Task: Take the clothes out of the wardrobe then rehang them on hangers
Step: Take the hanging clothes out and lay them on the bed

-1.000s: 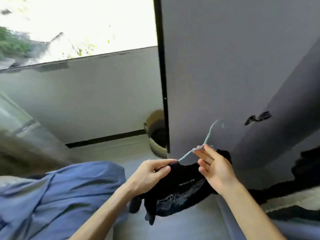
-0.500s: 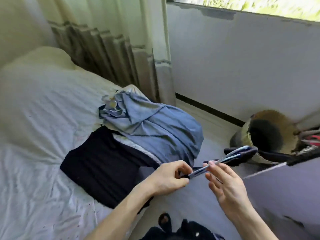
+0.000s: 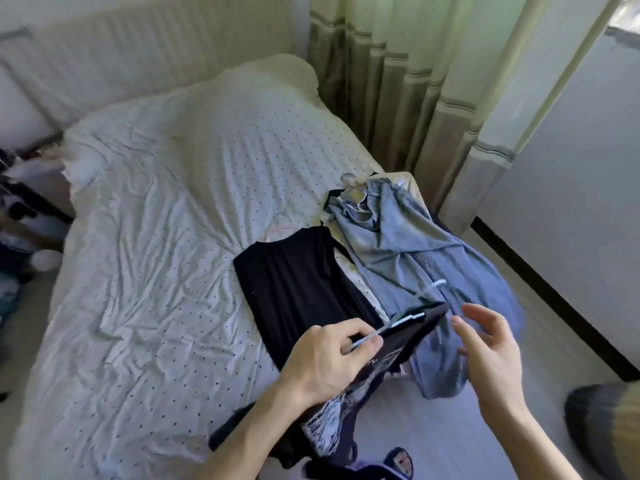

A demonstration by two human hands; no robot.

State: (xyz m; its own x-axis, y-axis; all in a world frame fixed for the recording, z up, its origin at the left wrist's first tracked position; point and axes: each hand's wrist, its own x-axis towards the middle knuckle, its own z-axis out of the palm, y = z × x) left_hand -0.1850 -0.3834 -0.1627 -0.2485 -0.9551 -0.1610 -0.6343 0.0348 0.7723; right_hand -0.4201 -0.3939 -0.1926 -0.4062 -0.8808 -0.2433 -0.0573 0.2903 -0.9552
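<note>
Pinching the pale blue hanger (image 3: 405,318) in our left hand (image 3: 325,362), we hold the dark printed garment (image 3: 391,358) slung from it near the right edge of the bed (image 3: 156,271), probably to keep it off the floor. Our right hand (image 3: 491,355) hovers just beside it, fingers loosely spread, holding nothing. A black top (image 3: 298,289) and a blue denim shirt (image 3: 408,251) lie at that edge. The basket (image 3: 602,434) is too blurred to show any contents.

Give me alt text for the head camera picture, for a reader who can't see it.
A person's left hand pinches a thin pale blue hanger carrying a black printed garment, while the right hand is open beside it, holding nothing. Beyond them, a black top and a light blue shirt lie side by side on a white dotted bedsheet.
</note>
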